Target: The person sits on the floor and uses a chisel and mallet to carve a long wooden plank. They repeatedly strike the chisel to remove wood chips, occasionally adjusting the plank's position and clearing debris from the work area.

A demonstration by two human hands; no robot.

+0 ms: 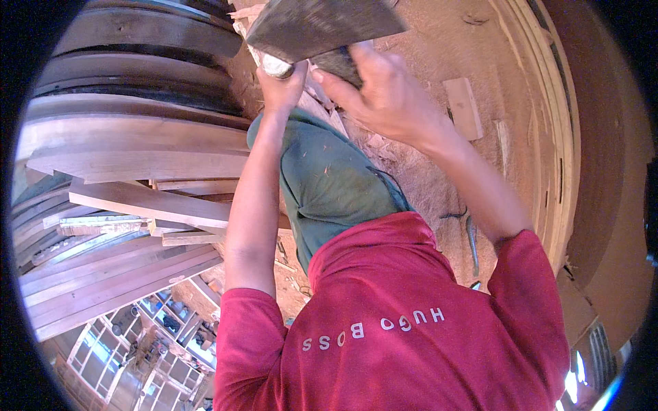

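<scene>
Both my hands are raised at the top of the view. A broad, dark grey flat piece [325, 29], blurred and shaped like a wide blade, spans the space above them. My left hand [279, 89] is closed around a round handle-like piece with a pale end [277, 66], just under the left end of the grey piece. My right hand [377, 89] grips a dark block [339, 66] between thumb and fingers, directly below the grey piece. Whether the block is joined to the grey piece I cannot tell.
Curved wooden boards [137, 140] are stacked on the left, with planks [123, 274] below them. Sawdust covers the ground [439, 178], where a short board [464, 108] and a thin curved metal tool [472, 245] lie. Long timber [558, 137] lines the right. Window frames [103, 353] stand lower left.
</scene>
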